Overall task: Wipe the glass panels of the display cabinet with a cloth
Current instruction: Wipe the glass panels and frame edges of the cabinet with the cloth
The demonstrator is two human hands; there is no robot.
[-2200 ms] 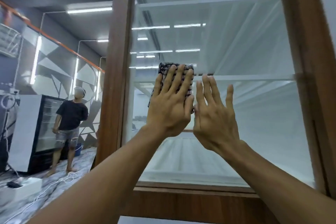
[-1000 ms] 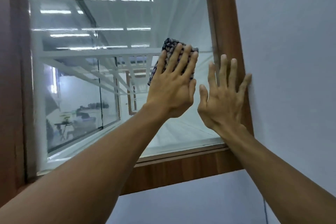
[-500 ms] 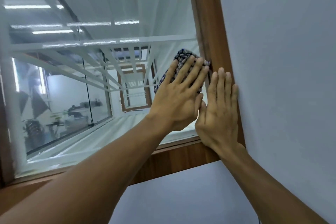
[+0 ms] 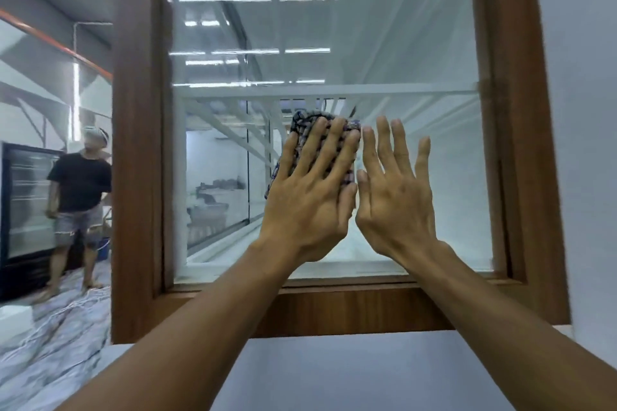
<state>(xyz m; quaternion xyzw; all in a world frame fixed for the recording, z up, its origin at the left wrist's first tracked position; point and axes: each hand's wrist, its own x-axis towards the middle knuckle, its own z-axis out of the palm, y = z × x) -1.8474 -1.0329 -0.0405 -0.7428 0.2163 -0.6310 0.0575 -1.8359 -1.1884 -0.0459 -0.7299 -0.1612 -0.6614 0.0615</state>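
Wood-framed, the glass panel (image 4: 384,43) filled most of the view, reflecting ceiling lights, with clear glass open above and to either side of the hands. Near its middle the left hand (image 4: 310,197), fingers spread flat, pressed a dark checked cloth (image 4: 302,128) against it. Beside it the right hand (image 4: 395,197) lay open-palmed on bare glass.

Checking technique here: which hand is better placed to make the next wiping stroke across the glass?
Left. The left hand already presses the checked cloth flat against the glass panel, fingers spread over it. The right hand lies bare beside it, holding nothing.
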